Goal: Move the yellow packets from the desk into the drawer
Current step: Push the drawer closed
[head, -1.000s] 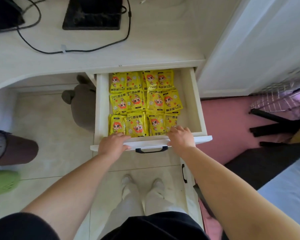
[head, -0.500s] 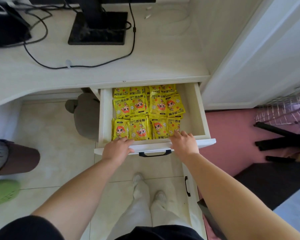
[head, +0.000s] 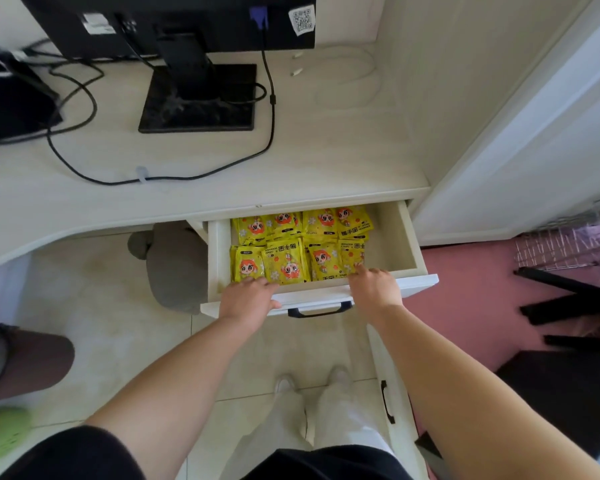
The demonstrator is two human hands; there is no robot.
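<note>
Worktop [head: 326, 161]: bare of packets, only a monitor stand [head: 198, 98] and cables [head: 84, 133] on it. Drawer [head: 411, 237] partly out under the worktop edge, rear portion hidden beneath it. Packets [head: 291, 251] all inside, yellow, overlapping in rows toward the left and middle; right strip of the drawer floor bare. Task apparently near done, closing the likely step in hand.

Left hand [head: 248, 301] draped over the front rim, left of the dark handle [head: 319, 310], fingers [head: 260, 284] loosely spread, gripping nothing, tips touching the nearest packet. Right hand [head: 374, 289] on the rim right of the handle, fingers [head: 364, 271] spread flat, holding nothing, tips on a front packet.

Risks, as judgement: fingers pinched between rim and worktop edge if left hooked inside during the push; a raised packet corner caught on the worktop underside, crumpling or jamming the drawer; uneven push from two offset hands, skewing the drawer on its runners.
</note>
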